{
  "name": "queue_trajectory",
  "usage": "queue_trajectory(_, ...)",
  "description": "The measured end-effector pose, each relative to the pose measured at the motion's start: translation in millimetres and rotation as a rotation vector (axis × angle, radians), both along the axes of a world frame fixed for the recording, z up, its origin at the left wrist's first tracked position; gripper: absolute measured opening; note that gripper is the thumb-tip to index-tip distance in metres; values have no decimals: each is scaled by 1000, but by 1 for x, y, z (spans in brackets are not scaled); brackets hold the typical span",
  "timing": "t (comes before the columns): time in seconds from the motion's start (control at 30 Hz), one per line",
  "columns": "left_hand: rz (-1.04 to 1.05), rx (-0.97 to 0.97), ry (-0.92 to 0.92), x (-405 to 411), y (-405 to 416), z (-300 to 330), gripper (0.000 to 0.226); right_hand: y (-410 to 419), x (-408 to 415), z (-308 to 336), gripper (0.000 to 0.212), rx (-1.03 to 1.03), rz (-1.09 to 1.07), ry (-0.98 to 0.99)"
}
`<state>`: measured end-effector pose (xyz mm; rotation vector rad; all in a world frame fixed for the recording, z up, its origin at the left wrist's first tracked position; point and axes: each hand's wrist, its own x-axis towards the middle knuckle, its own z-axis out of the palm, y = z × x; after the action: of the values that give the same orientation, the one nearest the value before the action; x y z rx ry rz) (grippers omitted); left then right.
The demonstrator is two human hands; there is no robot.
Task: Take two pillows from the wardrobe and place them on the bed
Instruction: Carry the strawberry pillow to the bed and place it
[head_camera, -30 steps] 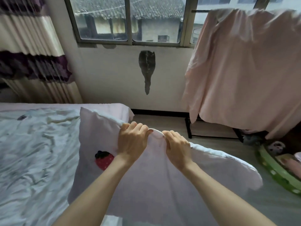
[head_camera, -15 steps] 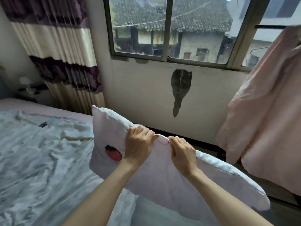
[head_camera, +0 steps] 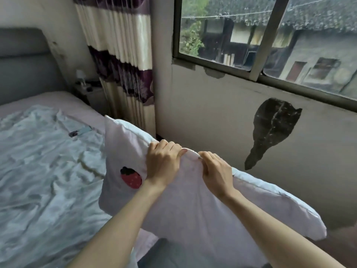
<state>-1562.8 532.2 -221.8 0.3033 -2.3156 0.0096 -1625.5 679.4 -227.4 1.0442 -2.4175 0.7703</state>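
Note:
A pale pink pillow point(head_camera: 202, 213) with a red strawberry patch hangs in front of me, its top edge pinched by both hands. My left hand point(head_camera: 163, 163) grips that edge left of centre and my right hand point(head_camera: 217, 174) grips it just beside. The pillow's left corner overlaps the right side of the bed point(head_camera: 44, 171), which lies at the left under a crumpled white sheet. A pink mattress cover shows near the grey headboard point(head_camera: 23, 62). No second pillow and no wardrobe are in view.
A striped cream and purple curtain point(head_camera: 119, 55) hangs behind the bed's far corner, with a small nightstand point(head_camera: 88, 91) beside the headboard. The wall under the window point(head_camera: 270, 35) has a dark peeled patch point(head_camera: 274, 128). Floor shows at the bottom right.
My view has swung left along the bed: the headboard and nightstand came into sight and the hanging pink cloth left the frame. Both hands keep the same grip on the pillow.

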Motion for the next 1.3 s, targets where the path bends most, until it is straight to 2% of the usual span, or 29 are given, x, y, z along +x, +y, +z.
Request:
queue_trajectory(0.53,289,-33,49,-260,-167,4,37,-190,-296,3,18,27,297,-40)
queue_trajectory(0.7,372,-20,27,-307,-217,12,33,-252,-356,11,27,22,399,-45)
queue_trajectory(1.13,739,-59,75,-413,-331,6,33,-419,-496,0,16,5,809,-36)
queue_trajectory(1.3,883,11,39,-423,-370,8,31,-482,-512,0,16,34,925,-12)
